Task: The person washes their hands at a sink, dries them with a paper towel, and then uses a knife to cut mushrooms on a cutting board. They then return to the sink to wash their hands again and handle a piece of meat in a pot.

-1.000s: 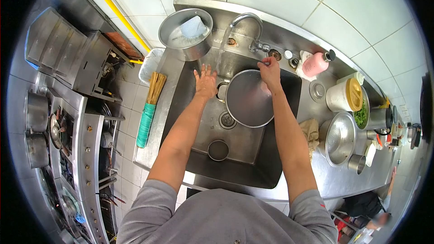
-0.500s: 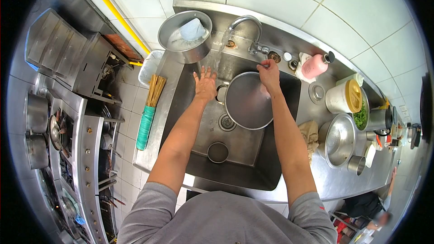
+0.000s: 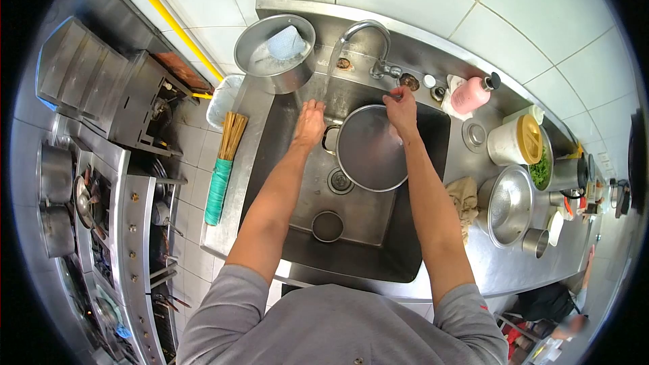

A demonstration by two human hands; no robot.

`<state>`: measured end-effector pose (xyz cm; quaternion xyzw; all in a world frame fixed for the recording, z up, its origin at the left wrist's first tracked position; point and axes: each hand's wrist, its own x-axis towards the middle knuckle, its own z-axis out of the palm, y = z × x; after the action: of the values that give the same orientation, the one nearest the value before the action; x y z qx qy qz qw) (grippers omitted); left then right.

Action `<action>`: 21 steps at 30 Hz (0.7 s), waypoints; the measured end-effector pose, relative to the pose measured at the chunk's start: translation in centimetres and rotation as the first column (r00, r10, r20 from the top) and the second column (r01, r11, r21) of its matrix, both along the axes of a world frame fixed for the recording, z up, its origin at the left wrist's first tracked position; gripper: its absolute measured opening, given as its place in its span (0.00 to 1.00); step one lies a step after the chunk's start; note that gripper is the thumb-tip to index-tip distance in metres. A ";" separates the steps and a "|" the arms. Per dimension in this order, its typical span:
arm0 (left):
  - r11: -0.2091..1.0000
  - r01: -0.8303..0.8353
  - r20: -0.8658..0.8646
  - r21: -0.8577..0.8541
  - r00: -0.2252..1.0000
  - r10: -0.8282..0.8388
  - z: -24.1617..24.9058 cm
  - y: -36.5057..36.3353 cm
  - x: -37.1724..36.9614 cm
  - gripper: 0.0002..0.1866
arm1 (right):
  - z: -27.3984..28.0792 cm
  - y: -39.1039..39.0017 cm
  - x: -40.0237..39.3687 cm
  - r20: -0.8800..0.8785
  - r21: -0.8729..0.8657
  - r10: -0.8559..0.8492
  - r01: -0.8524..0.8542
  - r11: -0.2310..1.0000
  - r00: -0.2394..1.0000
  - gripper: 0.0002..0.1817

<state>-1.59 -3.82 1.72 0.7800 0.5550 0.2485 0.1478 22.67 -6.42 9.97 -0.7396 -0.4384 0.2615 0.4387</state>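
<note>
My left hand [image 3: 309, 124] is over the left part of the sink [image 3: 365, 230], beside the thin water stream from the tap [image 3: 368, 25]. Its fingers are bent and drawn together, with nothing visible in them. A large round pot [image 3: 368, 155] stands in the sink, its left handle [image 3: 329, 140] close to my left wrist. My right hand [image 3: 403, 113] reaches over the pot's right side. Its fingers are closed at the tap lever [image 3: 398, 84], and the exact grip is partly hidden. Beyond my left hand, a deep pot [image 3: 278, 80] holds suds and a light-blue cloth [image 3: 286, 43].
A small round dish [image 3: 328, 226] lies near the drain [image 3: 340, 180]. Bundled sticks [image 3: 226, 162] in green wrapping rest on the left rim. On the right counter are a pink pump bottle [image 3: 470, 96], a white tub [image 3: 510, 140], a metal colander [image 3: 503, 206] and a brown cloth [image 3: 462, 203].
The fingers of my left hand were spread and have now drawn together and bent. That hand shifted slightly right. My right hand stays at the tap lever, and the water stream looks thinner.
</note>
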 end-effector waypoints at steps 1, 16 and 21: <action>1.000 -0.010 0.016 0.001 1.000 0.010 0.0 0.1 0.0 0.12 | 0.1 -0.2 -0.2 0.008 0.011 -0.004 0.004 1.000 1.000 0.14; 0.988 -0.123 0.236 -0.095 0.961 0.142 -0.7 2.3 0.6 0.04 | 0.0 0.9 0.2 0.000 0.051 0.011 -0.011 0.999 1.000 0.14; 0.988 -0.085 0.211 -0.129 0.971 0.111 -0.6 2.1 1.0 0.03 | -0.2 1.1 0.3 0.014 0.032 -0.008 0.008 0.999 1.000 0.14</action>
<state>-0.61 -1.73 1.17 0.7096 0.5871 0.3059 0.2412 22.95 -5.30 9.80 -0.7362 -0.4426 0.2474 0.4481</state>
